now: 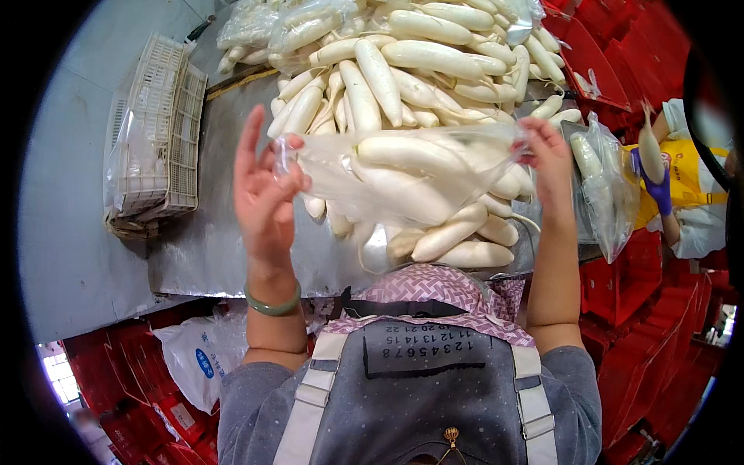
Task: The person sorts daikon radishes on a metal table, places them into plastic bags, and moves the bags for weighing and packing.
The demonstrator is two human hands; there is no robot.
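A clear plastic bag [407,168] with white radishes in it is stretched between my two hands. My left hand [267,180] pinches one end between thumb and curled fingers, its index finger raised. At the other end, the fingers of my right hand [540,145] grip the gathered plastic. Through the film a white radish [407,152] shows; the exact number inside cannot be told. Loose white radishes [459,235] lie just below the bag on the metal table [226,250], and a large heap of them [430,58] rises behind it.
White plastic crates [157,133] stand on their side at the left. Bagged radishes [308,26] lie at the back, and another bag [607,180] sits at the table's right edge. A co-worker's purple-gloved hand [654,183] is near a radish at the right. Red crates [628,279] surround the table.
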